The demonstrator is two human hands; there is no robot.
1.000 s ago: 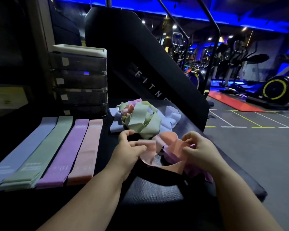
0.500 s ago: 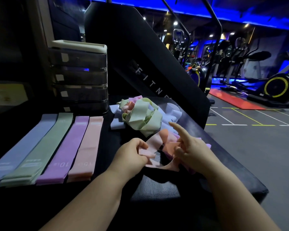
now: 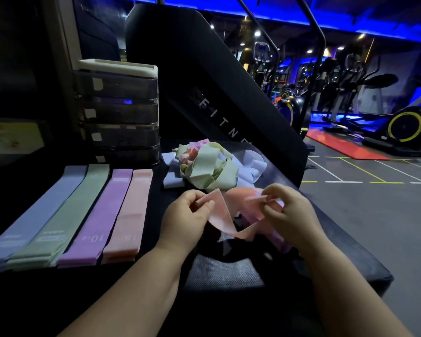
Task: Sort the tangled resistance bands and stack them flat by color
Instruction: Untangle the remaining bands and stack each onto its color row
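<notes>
A peach-pink band (image 3: 223, 215) hangs twisted between my hands over the dark bench top. My left hand (image 3: 187, 217) pinches one end of it, and my right hand (image 3: 287, 210) pinches the other side. A lilac band (image 3: 275, 235) lies under my right hand. Behind them sits a tangled heap (image 3: 209, 169) of green, pale blue and pink bands. On the left lie four flat stacks side by side: pale blue (image 3: 34, 215), green (image 3: 68, 210), purple (image 3: 102, 215), peach-pink (image 3: 131, 212).
A dark drawer unit (image 3: 118, 113) with a white lid stands behind the stacks. A black slanted machine panel (image 3: 216, 93) rises behind the heap. The bench top's right edge (image 3: 365, 261) drops to the gym floor, with exercise machines (image 3: 404, 127) farther off.
Both hands lifted the peach-pink band and pulled it apart. My right hand, whose fingers were stretched out half a second ago, now pinches the band again.
</notes>
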